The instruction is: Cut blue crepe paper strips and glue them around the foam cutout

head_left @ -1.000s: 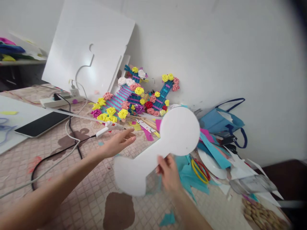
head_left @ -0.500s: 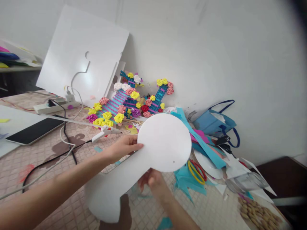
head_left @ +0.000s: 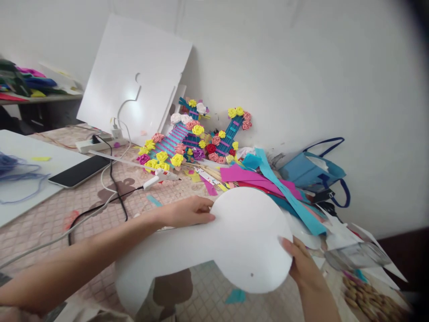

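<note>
Between my two hands is a white board cutout (head_left: 250, 237), with a round disc at one end and a narrower neck running to a second wide end at lower left. A small dark hole shows near the disc's lower edge. My left hand (head_left: 192, 210) grips the upper edge where neck meets disc, thumb on the front face. On the disc's right rim, my right hand (head_left: 298, 259) pinches with the thumb in front; its other fingers are partly hidden behind. A hot glue gun (head_left: 161, 177) lies on the table beyond my left hand.
Paper-flower decorations (head_left: 174, 143) lean at the wall near a large white board (head_left: 134, 80). A phone (head_left: 80, 171), power strip (head_left: 95, 144) and cables lie left. Coloured paper strips (head_left: 268, 179), a blue bag (head_left: 311, 172), a clear glass (head_left: 357, 256) and peanuts (head_left: 372, 297) are right.
My right hand has moved from beneath the neck to the disc's right rim. The cutout has turned so its disc sits lower and further right. The view has shifted left.
</note>
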The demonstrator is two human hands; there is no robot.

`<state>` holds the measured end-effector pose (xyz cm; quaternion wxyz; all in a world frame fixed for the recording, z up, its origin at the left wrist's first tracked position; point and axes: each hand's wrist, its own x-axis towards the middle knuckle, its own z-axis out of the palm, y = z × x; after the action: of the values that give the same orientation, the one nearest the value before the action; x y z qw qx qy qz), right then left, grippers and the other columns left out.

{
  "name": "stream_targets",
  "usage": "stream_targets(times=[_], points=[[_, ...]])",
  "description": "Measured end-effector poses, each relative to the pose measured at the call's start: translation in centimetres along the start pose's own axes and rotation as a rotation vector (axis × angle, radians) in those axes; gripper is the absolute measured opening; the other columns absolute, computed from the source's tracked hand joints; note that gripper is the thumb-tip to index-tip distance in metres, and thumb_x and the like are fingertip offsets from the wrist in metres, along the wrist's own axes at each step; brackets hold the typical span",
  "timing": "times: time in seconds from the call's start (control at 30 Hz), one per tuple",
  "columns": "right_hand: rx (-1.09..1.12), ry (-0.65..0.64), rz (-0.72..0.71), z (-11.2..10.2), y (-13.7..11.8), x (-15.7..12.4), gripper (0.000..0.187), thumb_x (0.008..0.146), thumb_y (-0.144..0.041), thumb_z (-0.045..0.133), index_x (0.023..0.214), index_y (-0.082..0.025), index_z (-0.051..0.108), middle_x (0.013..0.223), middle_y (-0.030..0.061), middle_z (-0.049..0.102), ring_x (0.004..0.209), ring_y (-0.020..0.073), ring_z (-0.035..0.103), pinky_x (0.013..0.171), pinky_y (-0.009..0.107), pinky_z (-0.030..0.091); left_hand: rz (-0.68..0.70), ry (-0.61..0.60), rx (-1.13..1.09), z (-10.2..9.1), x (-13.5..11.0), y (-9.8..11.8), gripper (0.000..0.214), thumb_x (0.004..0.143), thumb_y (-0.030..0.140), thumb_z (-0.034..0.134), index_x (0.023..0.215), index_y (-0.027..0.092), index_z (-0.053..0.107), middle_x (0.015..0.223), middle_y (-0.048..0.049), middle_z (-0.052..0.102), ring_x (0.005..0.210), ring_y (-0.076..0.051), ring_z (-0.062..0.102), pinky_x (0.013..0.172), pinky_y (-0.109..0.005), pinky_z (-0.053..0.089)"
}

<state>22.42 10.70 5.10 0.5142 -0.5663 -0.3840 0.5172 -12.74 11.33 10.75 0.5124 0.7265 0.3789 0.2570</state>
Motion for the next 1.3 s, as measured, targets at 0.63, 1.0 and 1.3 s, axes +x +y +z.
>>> stream_targets(times=[0.63, 1.0, 1.3], points=[[0.401, 0.055, -0.198, 6.5, 3.7, -0.6, 0.055, 0.072, -0.029, 0.066, 0.126, -0.034, 0.055, 0.124, -0.0004, 0.064, 0.107, 0.0199, 0.062, 0.081, 0.035, 0.056, -0.470, 0.736, 1.030, -8.2, -7.3, -9.6, 0.039, 0.085, 0.027, 0.049, 0.118, 0.007, 0.054, 0.121, -0.0210, 0.059, 0.115, -0.034, 0.054, 0.094, -0.042, 0.042], [0.498, -0.083, -0.088, 15.7, 5.8, -2.4, 0.039, 0.074, -0.031, 0.068, 0.112, -0.028, 0.062, 0.123, 0.0009, 0.064, 0.113, 0.0205, 0.059, 0.097, 0.039, 0.048, -0.226, 0.432, -0.435, 2.5, 0.0, -7.6, 0.066, 0.073, 0.042, 0.073, 0.127, 0.014, 0.048, 0.124, -0.0170, 0.060, 0.099, -0.024, 0.065, 0.079, -0.034, 0.054], [0.438, -0.179, -0.001, 14.6, 6.7, -2.3, 0.028, 0.073, -0.038, 0.069, 0.096, -0.024, 0.063, 0.107, 0.0020, 0.069, 0.090, 0.0186, 0.062, 0.070, 0.033, 0.054, -0.301, 0.484, -0.999, 4.6, 4.2, -8.0, 0.024, 0.075, 0.009, 0.070, 0.098, 0.011, 0.061, 0.093, -0.0106, 0.071, 0.074, -0.016, 0.068, 0.064, -0.024, 0.058]])
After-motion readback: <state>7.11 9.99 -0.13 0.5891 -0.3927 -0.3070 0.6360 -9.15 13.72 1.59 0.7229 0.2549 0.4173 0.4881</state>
